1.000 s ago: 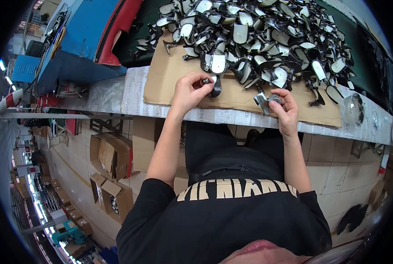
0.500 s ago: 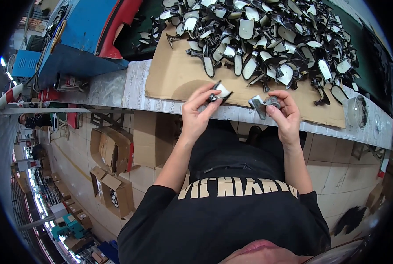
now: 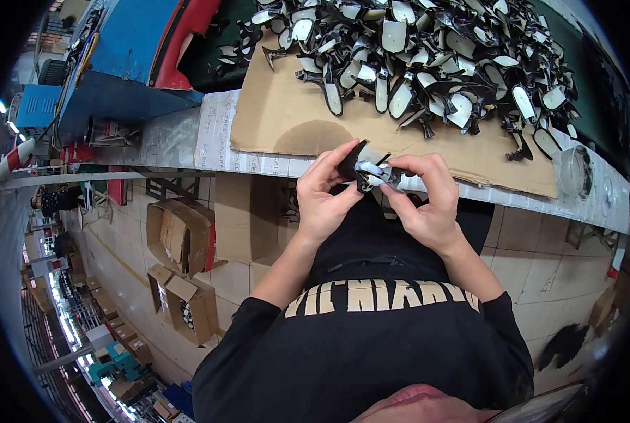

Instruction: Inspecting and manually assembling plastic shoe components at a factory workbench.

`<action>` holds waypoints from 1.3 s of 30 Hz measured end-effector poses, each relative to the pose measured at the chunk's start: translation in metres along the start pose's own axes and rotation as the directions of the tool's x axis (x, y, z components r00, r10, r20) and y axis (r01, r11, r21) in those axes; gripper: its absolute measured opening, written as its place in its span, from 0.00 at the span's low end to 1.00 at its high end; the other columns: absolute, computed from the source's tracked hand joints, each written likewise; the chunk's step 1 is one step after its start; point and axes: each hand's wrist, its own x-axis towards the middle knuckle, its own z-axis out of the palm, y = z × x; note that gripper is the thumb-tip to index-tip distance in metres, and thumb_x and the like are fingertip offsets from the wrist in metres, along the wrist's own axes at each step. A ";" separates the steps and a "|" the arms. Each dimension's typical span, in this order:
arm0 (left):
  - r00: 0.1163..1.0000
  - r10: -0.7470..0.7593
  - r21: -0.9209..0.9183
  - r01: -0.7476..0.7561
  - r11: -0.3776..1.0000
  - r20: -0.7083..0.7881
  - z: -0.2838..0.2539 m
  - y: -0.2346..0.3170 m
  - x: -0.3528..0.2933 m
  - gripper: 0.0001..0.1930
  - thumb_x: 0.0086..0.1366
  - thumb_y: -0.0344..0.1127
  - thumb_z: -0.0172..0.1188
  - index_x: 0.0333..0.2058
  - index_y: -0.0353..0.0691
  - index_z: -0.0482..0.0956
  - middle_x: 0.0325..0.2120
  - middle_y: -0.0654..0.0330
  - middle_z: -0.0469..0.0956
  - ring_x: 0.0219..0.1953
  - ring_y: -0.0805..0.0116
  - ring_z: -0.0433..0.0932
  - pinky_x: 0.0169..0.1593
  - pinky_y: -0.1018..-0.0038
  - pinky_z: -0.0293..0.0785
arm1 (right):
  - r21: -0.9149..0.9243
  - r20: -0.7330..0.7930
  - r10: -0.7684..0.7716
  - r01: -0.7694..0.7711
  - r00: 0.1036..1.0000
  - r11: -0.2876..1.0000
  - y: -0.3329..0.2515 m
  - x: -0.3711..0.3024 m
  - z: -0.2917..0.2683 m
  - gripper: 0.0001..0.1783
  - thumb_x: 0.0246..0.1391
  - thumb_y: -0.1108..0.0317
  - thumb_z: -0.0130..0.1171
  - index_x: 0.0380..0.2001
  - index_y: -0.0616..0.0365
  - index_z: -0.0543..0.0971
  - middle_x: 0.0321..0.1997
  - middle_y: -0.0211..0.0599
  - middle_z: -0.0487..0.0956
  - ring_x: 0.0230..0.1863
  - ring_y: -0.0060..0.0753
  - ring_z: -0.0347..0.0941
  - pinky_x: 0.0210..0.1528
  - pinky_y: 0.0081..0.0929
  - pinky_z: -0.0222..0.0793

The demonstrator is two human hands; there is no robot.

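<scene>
Above the table's front edge, my left hand (image 3: 322, 204) grips a black shoe heel (image 3: 349, 163) with a pale face. My right hand (image 3: 428, 203) pinches a grey metal piece (image 3: 392, 179) between thumb and fingers. Both parts meet between the hands; fingers hide how they touch, and the metal piece's exact kind is unclear. Beyond my hands, a large heap of similar black heels with white faces (image 3: 400, 99) covers the far part of a brown cardboard sheet (image 3: 280, 127).
A blue machine with a red edge (image 3: 128, 42) stands at the far left of the table. A clear round container (image 3: 580, 173) sits at the table's right end. On the tiled floor to my left are open cardboard boxes (image 3: 206, 310).
My two hands have come together, the right moving left and the left turning slightly. The metal piece, formerly apart, is now against the heel.
</scene>
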 end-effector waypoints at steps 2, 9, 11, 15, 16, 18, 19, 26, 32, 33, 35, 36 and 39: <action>1.000 0.016 0.023 -0.016 1.000 0.000 -0.003 -0.001 0.000 0.32 0.55 0.15 0.66 0.60 0.31 0.72 0.47 0.61 0.76 0.47 0.73 0.80 0.51 0.77 0.78 | 0.067 0.026 0.063 -0.065 0.998 0.996 -0.003 -0.003 0.000 0.20 0.40 0.77 0.71 0.40 0.61 0.80 0.36 0.37 0.81 0.34 0.34 0.74 0.37 0.28 0.70; 0.998 -0.061 0.025 0.061 0.998 -0.010 -0.007 0.001 -0.001 0.31 0.54 0.16 0.67 0.59 0.31 0.74 0.46 0.57 0.81 0.45 0.75 0.81 0.49 0.77 0.79 | 0.262 0.024 0.173 -0.173 0.985 0.949 -0.009 -0.007 -0.012 0.21 0.42 0.78 0.70 0.43 0.62 0.79 0.38 0.37 0.80 0.35 0.31 0.73 0.39 0.25 0.69; 0.998 -0.064 0.036 0.064 0.997 0.004 -0.007 0.002 -0.003 0.31 0.54 0.16 0.67 0.59 0.32 0.74 0.46 0.57 0.81 0.45 0.75 0.81 0.49 0.78 0.79 | 0.211 -0.032 0.165 -0.155 0.986 0.965 -0.006 -0.005 -0.010 0.21 0.42 0.78 0.69 0.43 0.62 0.79 0.37 0.37 0.80 0.35 0.31 0.73 0.39 0.25 0.69; 0.994 -0.094 0.097 0.088 0.991 0.057 -0.007 0.007 -0.006 0.32 0.54 0.16 0.68 0.60 0.30 0.73 0.47 0.58 0.81 0.45 0.76 0.80 0.49 0.79 0.77 | 0.095 0.047 0.114 -0.118 0.992 0.988 -0.004 -0.003 -0.006 0.19 0.40 0.76 0.71 0.40 0.60 0.80 0.36 0.35 0.80 0.35 0.33 0.72 0.39 0.28 0.68; 0.992 -0.103 0.135 0.093 0.987 0.067 -0.007 0.008 -0.007 0.32 0.53 0.17 0.68 0.59 0.30 0.74 0.47 0.59 0.81 0.45 0.76 0.80 0.48 0.80 0.77 | 0.095 0.048 0.115 -0.119 0.992 0.988 -0.004 -0.003 -0.005 0.19 0.40 0.76 0.71 0.40 0.60 0.80 0.36 0.35 0.80 0.35 0.33 0.72 0.39 0.28 0.68; 0.996 -0.081 0.186 0.072 0.980 0.042 -0.004 0.011 -0.007 0.32 0.50 0.18 0.66 0.58 0.34 0.77 0.42 0.60 0.83 0.39 0.80 0.79 0.43 0.81 0.76 | -0.030 0.011 0.042 -0.041 0.999 0.999 -0.002 -0.002 -0.004 0.20 0.39 0.75 0.72 0.40 0.58 0.81 0.35 0.34 0.80 0.34 0.34 0.71 0.39 0.29 0.65; 0.998 -0.056 0.241 0.050 0.969 0.017 -0.003 0.011 -0.007 0.32 0.47 0.20 0.63 0.56 0.39 0.79 0.37 0.62 0.84 0.33 0.83 0.78 0.38 0.83 0.75 | -0.028 0.012 0.042 -0.042 0.999 0.999 -0.002 -0.001 -0.004 0.20 0.39 0.75 0.72 0.40 0.58 0.81 0.35 0.34 0.80 0.34 0.34 0.71 0.39 0.29 0.65; 0.999 -0.026 0.349 0.014 0.937 0.029 -0.006 0.010 -0.010 0.32 0.47 0.19 0.63 0.56 0.38 0.80 0.36 0.63 0.84 0.31 0.84 0.77 0.37 0.84 0.75 | -0.166 -0.098 0.052 -0.068 0.994 0.984 0.005 0.001 -0.005 0.20 0.39 0.74 0.72 0.40 0.58 0.81 0.33 0.34 0.79 0.32 0.34 0.70 0.39 0.30 0.63; 0.981 -0.194 -0.045 0.194 0.980 -0.008 -0.004 0.007 -0.010 0.32 0.53 0.14 0.61 0.60 0.31 0.73 0.43 0.60 0.82 0.38 0.81 0.79 0.43 0.83 0.77 | -0.045 -0.052 0.067 -0.070 0.996 0.997 -0.006 -0.004 -0.003 0.19 0.39 0.73 0.72 0.39 0.58 0.81 0.33 0.33 0.79 0.32 0.34 0.70 0.40 0.30 0.63; 0.980 -0.201 -0.088 0.200 0.976 0.000 -0.004 0.006 -0.010 0.32 0.53 0.13 0.62 0.60 0.29 0.72 0.45 0.58 0.82 0.41 0.78 0.80 0.46 0.81 0.78 | -0.053 -0.032 0.058 -0.060 0.998 0.997 -0.004 -0.007 0.000 0.19 0.38 0.73 0.72 0.39 0.58 0.81 0.32 0.33 0.79 0.32 0.34 0.71 0.41 0.30 0.63; 0.979 -0.206 -0.130 0.204 0.970 0.005 -0.005 0.005 -0.010 0.33 0.54 0.12 0.63 0.61 0.27 0.70 0.47 0.55 0.81 0.44 0.75 0.81 0.48 0.78 0.80 | -0.056 -0.010 0.048 -0.049 0.999 0.997 -0.002 -0.009 0.002 0.19 0.38 0.73 0.72 0.38 0.57 0.81 0.31 0.32 0.79 0.32 0.34 0.71 0.41 0.30 0.62; 0.975 -0.224 -0.138 0.222 0.965 0.004 -0.006 0.004 -0.010 0.33 0.54 0.11 0.63 0.61 0.27 0.71 0.47 0.54 0.81 0.44 0.74 0.81 0.49 0.77 0.80 | -0.110 -0.030 0.016 -0.019 0.999 0.994 0.000 -0.007 0.001 0.19 0.38 0.73 0.72 0.38 0.57 0.81 0.31 0.32 0.79 0.32 0.34 0.71 0.41 0.30 0.62; 0.969 -0.246 -0.144 0.244 0.959 0.000 -0.010 0.005 -0.009 0.33 0.53 0.11 0.63 0.60 0.28 0.71 0.48 0.54 0.80 0.46 0.73 0.81 0.50 0.76 0.80 | -0.182 -0.071 0.001 -0.014 0.997 0.983 0.003 -0.003 -0.002 0.19 0.38 0.73 0.72 0.38 0.58 0.81 0.30 0.31 0.79 0.32 0.34 0.71 0.42 0.31 0.61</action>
